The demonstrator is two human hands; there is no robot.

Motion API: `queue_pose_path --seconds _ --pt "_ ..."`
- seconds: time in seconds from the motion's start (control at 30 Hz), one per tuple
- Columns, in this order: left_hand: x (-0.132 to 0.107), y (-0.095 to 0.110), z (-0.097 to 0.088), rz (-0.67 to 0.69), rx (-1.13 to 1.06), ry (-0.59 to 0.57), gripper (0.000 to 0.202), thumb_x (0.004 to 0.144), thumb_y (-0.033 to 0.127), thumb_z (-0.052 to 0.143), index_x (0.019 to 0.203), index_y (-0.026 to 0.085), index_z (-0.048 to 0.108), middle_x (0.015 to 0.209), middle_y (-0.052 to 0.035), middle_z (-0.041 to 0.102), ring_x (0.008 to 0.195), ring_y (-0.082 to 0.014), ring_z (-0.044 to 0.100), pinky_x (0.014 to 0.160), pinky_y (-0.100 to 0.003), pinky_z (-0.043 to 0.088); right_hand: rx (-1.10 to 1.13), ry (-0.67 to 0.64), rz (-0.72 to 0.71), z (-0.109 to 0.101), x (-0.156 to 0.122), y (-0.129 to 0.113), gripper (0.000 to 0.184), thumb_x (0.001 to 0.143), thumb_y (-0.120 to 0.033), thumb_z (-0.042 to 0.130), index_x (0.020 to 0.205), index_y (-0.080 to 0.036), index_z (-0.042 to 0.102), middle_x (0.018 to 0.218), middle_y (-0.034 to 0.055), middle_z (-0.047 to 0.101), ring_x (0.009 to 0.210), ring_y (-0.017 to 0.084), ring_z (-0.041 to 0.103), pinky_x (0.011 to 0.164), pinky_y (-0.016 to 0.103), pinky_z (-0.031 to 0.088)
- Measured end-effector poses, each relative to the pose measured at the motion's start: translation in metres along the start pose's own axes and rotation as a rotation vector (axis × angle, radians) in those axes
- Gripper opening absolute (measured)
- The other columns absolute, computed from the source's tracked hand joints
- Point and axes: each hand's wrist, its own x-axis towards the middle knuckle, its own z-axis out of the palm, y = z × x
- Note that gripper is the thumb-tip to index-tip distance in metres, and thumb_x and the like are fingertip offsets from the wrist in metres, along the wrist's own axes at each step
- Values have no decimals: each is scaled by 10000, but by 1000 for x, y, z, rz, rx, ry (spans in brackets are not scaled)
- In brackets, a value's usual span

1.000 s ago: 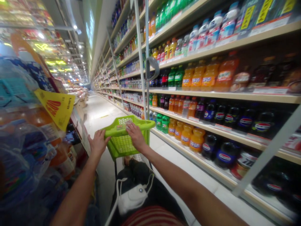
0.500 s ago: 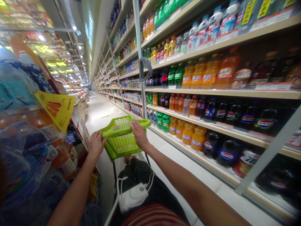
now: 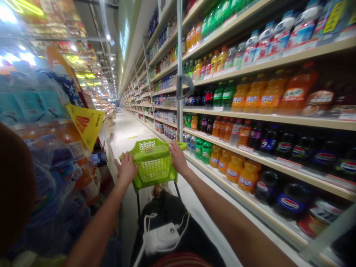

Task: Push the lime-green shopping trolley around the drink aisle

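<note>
A lime-green shopping cart [image 3: 155,172] with a perforated plastic basket stands in front of my body. My left hand [image 3: 127,167] is closed over the left end of its handle bar, fingers draped across the top. On the right end of the same bar, my right hand [image 3: 178,157] is wrapped round it, something pale showing near its fingers. Few details of the basket's inside can be made out. Below the cart, a white device [image 3: 161,237] with white cables rests at my lap.
Shelves [image 3: 267,115] of bottled drinks line the right side, with a grey metal post [image 3: 179,66] beside the cart. Stacked bottles [image 3: 44,167] and a yellow price sign [image 3: 86,124] crowd the left. A pale floor aisle [image 3: 126,126] runs ahead. A dark rounded shape [image 3: 16,185] blurs the left edge.
Shelves, sign and cart have shifted right in my view. The dark rounded shape at the left edge now shows much larger. Both hands stay on the cart's handle.
</note>
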Motion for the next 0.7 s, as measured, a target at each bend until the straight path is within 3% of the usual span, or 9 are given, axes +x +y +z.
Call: queue_pose_path --seconds 0.07,0.17,0.33,0.43,0.7 --pt "0 5 0 52 -13 -31 600 782 348 479 1332 151 340 1446 -135 265 1332 -315 199 1042 -597 150 54 -20 -77 8 3 -14 510 735 -13 388 1212 -147 511 1328 108 449 1277 201 335 1048 441 302" --pt "-1 11 0 108 -57 -104 616 765 334 496 1340 188 330 1445 -105 280 1342 -303 175 1038 -612 147 74 -23 -122 13 9 -24 510 748 -21 383 1224 -163 501 1345 97 430 1287 198 319 1048 443 303" --pt "-3 9 4 111 -99 -126 642 743 315 512 1344 191 324 1445 -91 281 1345 -299 167 1041 -620 133 -7 32 36 13 9 -6 491 726 22 349 1149 -115 557 1293 138 478 1283 230 323 1032 479 305" --pt "-6 8 6 106 -109 -102 660 723 300 528 1343 193 328 1446 -94 281 1345 -310 161 1044 -616 127 21 36 12 14 2 -4 498 728 26 338 1152 -122 554 1282 130 490 1285 221 325 1033 473 316" --pt "-13 8 9 107 -156 -41 649 702 254 532 1324 181 366 1425 -104 322 1340 -305 181 1051 -596 126 106 -83 -319 35 -2 -73 553 752 25 328 1269 -129 455 1368 127 399 1343 184 192 1050 439 305"
